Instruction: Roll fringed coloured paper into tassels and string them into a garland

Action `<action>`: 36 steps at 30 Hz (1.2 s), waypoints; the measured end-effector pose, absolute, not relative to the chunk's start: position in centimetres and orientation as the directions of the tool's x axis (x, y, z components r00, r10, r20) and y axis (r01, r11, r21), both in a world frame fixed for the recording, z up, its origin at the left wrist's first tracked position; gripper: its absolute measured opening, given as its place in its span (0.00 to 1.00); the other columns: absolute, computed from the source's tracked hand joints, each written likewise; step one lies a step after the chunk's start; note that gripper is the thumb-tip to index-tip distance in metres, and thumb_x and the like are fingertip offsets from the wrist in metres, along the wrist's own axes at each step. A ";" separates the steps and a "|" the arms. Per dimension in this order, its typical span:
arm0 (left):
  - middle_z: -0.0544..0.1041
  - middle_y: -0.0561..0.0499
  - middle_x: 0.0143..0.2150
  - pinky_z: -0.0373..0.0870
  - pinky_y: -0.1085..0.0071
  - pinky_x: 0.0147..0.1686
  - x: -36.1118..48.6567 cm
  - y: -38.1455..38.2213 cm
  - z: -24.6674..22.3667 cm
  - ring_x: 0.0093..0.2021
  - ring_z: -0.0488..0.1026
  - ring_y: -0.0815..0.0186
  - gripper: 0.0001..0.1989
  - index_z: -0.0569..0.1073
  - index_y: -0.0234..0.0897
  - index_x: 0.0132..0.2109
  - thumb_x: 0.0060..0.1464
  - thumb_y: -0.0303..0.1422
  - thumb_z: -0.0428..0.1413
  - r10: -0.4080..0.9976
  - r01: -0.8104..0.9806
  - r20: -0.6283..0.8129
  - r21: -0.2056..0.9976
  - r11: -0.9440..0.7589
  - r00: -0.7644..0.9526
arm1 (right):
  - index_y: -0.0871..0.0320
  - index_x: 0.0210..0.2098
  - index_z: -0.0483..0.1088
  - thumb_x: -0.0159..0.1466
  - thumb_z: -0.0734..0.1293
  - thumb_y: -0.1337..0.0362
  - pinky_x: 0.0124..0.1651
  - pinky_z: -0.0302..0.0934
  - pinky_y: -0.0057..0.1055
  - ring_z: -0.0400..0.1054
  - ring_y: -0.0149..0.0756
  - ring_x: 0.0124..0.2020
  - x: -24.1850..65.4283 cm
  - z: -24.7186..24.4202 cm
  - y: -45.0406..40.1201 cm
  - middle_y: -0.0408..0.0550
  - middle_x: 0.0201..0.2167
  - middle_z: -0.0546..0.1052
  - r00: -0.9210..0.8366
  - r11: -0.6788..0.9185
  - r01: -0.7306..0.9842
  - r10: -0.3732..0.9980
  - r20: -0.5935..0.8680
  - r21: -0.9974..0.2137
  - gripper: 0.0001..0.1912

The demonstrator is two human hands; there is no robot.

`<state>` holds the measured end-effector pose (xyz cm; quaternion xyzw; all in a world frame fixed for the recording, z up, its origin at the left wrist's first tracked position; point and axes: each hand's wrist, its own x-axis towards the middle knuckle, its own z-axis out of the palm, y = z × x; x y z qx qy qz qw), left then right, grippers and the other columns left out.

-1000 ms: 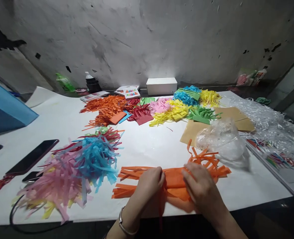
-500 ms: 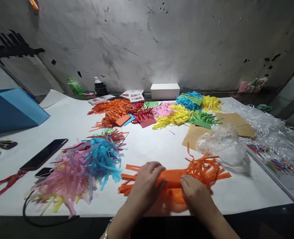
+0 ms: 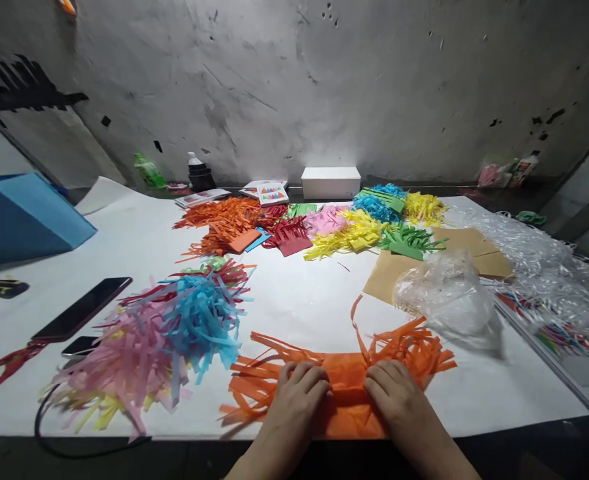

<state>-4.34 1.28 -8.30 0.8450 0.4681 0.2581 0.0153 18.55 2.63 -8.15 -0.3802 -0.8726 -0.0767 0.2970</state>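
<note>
An orange paper piece [image 3: 345, 373] with long cut strips at both ends lies at the table's front edge. My left hand [image 3: 297, 400] is on its left part, fingers curled together over the paper near the left fringe. On the right part rests my right hand [image 3: 397, 393], its fingers also closed on the paper, beside the bunched right fringe. A plain orange band shows between the hands, with a crosswise crease. The thumbs are mostly hidden.
Pink strips [image 3: 134, 353] and blue strips [image 3: 202, 317] lie left, beside a phone [image 3: 84, 310]. Coloured fringe bundles [image 3: 234, 223] line the back before a white box [image 3: 330, 183]. A clear plastic bag [image 3: 444, 297] and shredded film [image 3: 549, 260] lie right.
The orange paper's middle is now spread flatter and extends nearer to the front edge. My left hand has moved slightly down, and its fingers have come down onto the paper.
</note>
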 end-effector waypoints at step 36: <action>0.77 0.57 0.32 0.54 0.60 0.50 -4.4 2.3 -7.8 0.38 0.69 0.64 0.06 0.74 0.42 0.35 0.59 0.26 0.59 0.729 0.727 0.475 0.235 -0.645 0.493 | 0.59 0.35 0.70 0.72 0.56 0.73 0.57 0.54 0.42 0.65 0.37 0.39 19.3 -7.9 3.3 0.46 0.33 0.73 -0.586 0.794 0.587 0.550 0.594 -0.157 0.14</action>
